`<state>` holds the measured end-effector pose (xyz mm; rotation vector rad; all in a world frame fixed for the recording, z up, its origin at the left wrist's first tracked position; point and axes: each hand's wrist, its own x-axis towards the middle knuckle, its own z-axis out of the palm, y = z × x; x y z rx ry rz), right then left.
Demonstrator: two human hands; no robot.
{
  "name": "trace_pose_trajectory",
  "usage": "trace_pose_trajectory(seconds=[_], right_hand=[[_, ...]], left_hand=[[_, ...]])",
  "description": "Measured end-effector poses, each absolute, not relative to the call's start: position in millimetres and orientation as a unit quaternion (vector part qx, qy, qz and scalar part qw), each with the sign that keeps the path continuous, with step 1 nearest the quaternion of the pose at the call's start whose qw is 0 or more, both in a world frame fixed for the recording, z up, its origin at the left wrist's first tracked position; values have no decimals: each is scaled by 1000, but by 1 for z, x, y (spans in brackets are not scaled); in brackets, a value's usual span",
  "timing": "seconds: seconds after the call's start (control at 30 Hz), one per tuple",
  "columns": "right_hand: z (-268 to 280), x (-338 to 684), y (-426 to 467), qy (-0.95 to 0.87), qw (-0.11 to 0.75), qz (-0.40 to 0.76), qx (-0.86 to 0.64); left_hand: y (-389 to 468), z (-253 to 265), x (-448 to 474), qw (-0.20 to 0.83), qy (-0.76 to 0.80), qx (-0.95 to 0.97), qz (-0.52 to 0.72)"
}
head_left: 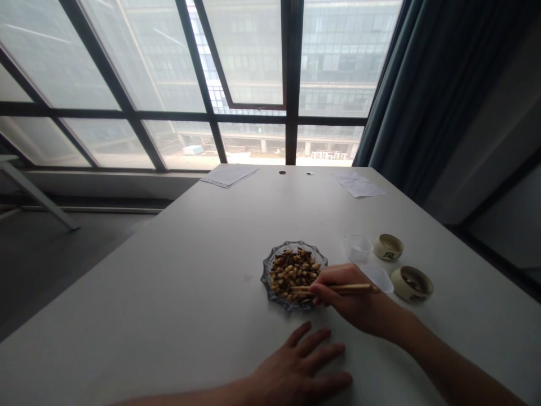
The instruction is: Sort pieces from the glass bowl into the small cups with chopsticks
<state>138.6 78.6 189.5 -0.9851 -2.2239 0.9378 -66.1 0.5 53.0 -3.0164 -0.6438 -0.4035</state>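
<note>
White table. Left hand palm down, fingers spread, holding nothing. Right hand above glass bowl, fingers gripping chopsticks, tips among bowl's nut mix: picking, seemingly; next calls for steady pinch.

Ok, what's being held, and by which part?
Chopsticks, in the right hand, gripped nearer the tips than the back ends; the left hand holds nothing.
</note>
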Motion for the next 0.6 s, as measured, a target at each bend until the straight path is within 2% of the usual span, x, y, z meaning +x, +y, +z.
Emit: trace_pose_trajectory(seconds=[0.6], right_hand=[[182,133,79,-811,282,348,-377]], left_hand=[[1,52,-68,-3,-203,-971,-126]])
